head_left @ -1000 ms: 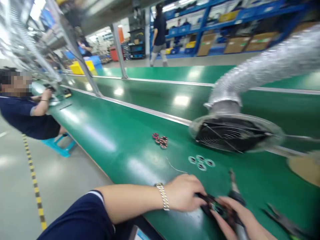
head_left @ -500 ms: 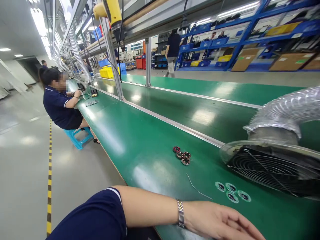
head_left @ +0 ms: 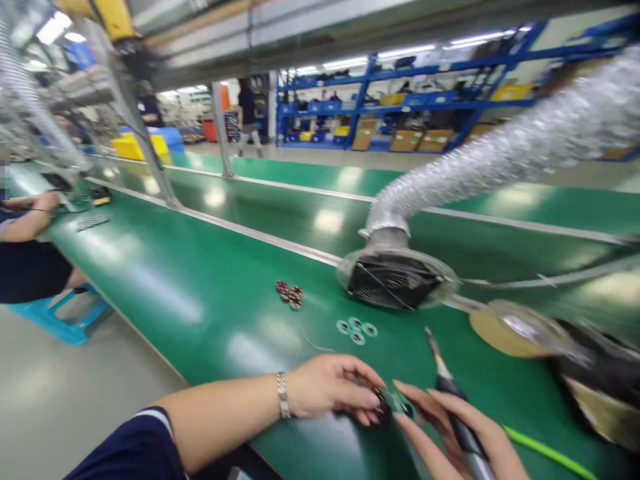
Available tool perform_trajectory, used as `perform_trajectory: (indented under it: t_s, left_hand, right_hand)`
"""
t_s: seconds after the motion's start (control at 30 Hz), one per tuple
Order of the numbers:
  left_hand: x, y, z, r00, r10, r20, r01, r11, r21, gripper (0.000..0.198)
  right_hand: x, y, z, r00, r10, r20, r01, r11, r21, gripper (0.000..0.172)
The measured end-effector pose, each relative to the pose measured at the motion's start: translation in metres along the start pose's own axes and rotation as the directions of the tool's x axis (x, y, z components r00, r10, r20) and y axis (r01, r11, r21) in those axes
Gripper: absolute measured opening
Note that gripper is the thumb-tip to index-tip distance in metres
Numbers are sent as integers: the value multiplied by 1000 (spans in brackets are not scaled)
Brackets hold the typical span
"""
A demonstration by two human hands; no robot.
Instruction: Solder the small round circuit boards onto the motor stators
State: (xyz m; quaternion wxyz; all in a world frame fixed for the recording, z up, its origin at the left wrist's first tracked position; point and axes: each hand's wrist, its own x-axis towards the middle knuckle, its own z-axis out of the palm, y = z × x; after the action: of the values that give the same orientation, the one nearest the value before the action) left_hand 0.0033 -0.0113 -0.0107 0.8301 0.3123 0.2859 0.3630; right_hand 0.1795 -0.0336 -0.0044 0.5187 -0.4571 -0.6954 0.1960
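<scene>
My left hand, with a metal bracelet at the wrist, pinches a small dark part with a green disc between its fingertips. My right hand grips a pen-shaped soldering iron with a dark handle, its pointed tip aimed away from me. The fingers of my right hand come close to the small part. Farther up the green workbench lie a small stack of dark rings with red marks, several green-and-white discs and a thin wire.
A fume extractor fan with a silver flexible duct sits beyond the discs. A round tan object and a bright green cable lie to the right. A seated co-worker's arm shows at far left.
The view has swung back toward the bench. Half a second ago my left hand lay spread at the bottom edge; now it pinches the small part, and my right hand with the iron is in view.
</scene>
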Motion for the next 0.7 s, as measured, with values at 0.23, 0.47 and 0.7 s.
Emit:
perform_trajectory:
  t_s: [0.23,0.47,0.7]
  left_hand:
    - [-12,16,8,988,-155,-5,155,981,115,36]
    - [-10,12,8,989,-136,-64,146,971,191,20]
    - [-10,12,8,986,-150,-74,157,982,100,15]
  right_hand:
    - [4,-26,-7,989,-67,135,92,977,-190,29]
    - [-1,-21,-4,977,-20,212,40,995,-93,32]
    - [0,-22,0,974,-15,224,31,997,-71,37]
